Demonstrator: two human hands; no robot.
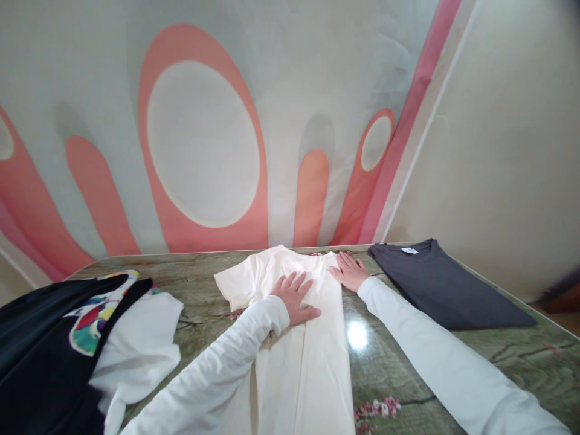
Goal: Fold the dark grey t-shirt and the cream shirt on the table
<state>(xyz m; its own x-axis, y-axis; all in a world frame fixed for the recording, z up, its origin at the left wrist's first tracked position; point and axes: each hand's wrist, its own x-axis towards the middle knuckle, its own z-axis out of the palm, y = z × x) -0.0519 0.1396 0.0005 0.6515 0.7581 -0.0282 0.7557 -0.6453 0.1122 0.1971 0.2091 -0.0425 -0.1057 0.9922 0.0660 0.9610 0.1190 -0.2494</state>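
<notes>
A cream T-shirt (308,356) lies lengthwise on the green patterned table (507,356), its right side folded in and its left sleeve spread out. My left hand (295,297) lies flat on the shirt's chest, fingers stretched out. My right hand (350,271) rests flat with spread fingers on the shirt's right shoulder edge near the collar. Both arms wear white long sleeves.
A folded dark grey T-shirt (446,287) lies at the back right of the table. A heap of clothes at the left holds a black garment with a colourful print (54,344) and a white one (140,344). A wall with pink ovals (203,139) stands just behind.
</notes>
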